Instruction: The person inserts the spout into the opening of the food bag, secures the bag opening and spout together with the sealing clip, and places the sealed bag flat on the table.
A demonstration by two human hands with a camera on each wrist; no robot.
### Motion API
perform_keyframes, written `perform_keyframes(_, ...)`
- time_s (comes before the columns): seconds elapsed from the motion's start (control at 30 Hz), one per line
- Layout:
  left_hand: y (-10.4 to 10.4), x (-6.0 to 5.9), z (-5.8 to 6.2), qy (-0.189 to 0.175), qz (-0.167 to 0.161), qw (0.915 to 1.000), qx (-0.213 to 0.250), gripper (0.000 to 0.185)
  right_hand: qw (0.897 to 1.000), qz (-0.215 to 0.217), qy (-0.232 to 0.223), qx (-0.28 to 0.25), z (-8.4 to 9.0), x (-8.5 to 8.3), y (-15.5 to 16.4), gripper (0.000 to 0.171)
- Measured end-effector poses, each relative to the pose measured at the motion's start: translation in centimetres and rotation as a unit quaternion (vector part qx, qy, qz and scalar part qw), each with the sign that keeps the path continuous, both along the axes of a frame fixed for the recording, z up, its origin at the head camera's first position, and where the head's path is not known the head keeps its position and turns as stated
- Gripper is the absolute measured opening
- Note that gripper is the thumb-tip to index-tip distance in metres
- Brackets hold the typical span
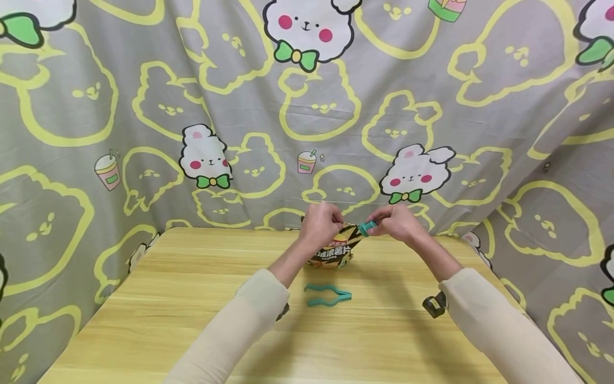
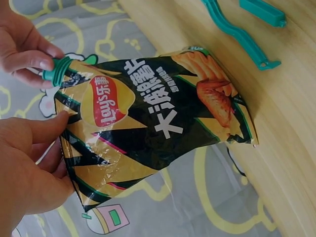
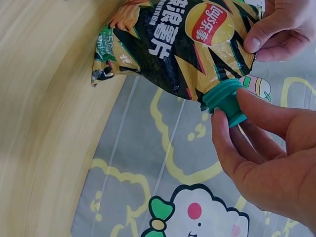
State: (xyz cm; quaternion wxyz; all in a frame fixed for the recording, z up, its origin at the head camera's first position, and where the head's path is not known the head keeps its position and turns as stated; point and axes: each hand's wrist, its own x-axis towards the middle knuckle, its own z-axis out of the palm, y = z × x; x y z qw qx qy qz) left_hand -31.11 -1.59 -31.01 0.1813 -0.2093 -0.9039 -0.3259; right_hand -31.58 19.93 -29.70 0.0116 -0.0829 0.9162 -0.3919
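In the head view, a person has both arms stretched out over a yellow wood table (image 1: pixel 192 314). The left hand (image 1: pixel 320 221) pinches the top edge of a black and gold chip bag (image 1: pixel 331 255). The bag is up near the far edge of the table, between the two arms. The right hand (image 1: pixel 394 220) grips a small blue-green spout (image 1: pixel 367 229) at the bag's top corner. A blue-green clip (image 1: pixel 330 297) lies on the table in front of the bag, with its two arms spread apart. Behind it all hangs a gray cloth (image 1: pixel 259 117) (it has white bunnies with pink cheeks on it).

In the left wrist view, the left thumb and fingers hold the bag's top edge. The bag looks puffy, and a chicken wing is printed near its bottom. The right fingers are on the spout, which touches the other top corner.

In the right wrist view, the right thumb and fingers pinch the spout from its sides. The left hand holds the bag just beside it.
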Motion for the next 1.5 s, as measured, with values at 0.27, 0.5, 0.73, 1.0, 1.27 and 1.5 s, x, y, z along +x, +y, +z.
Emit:
perform_keyframes(0.27, 0.0, 0.0, 0.0, -0.003, -0.004, 1.0000, -0.001, 0.009, 1.000, -0.004, 0.000, -0.011, -0.2, -0.3, 0.1, 0.025)
perform_keyframes(0.5, 0.1, 0.0, 0.1, 0.004, -0.007, 0.9999, -0.011, 0.010, 1.000, -0.005, 0.022, 0.002, -0.6, -0.4, -0.3, 0.022)
perform_keyframes(0.73, 0.1, -0.1, 0.0, 0.014, -0.009, 0.9997, -0.017, 0.010, 1.000, -0.006, 0.028, -0.010, -0.8, -0.3, -0.6, 0.022)
perform_keyframes(1.0, 0.1, -0.2, 0.0, 0.012, -0.010, 0.9998, -0.012, 0.009, 0.999, -0.003, 0.018, -0.029, -1.1, -0.4, -0.7, 0.025)
perform_keyframes(1.27, 0.0, -0.3, -0.1, 0.020, -0.013, 0.9997, -0.012, 0.011, 1.000, -0.003, 0.015, -0.022, -1.1, -0.4, -0.7, 0.023)
perform_keyframes(1.5, 0.0, -0.4, -0.1, 0.024, -0.010, 0.9996, -0.014, 0.010, 0.999, -0.004, 0.022, -0.025, -1.3, -0.5, -0.7, 0.023)
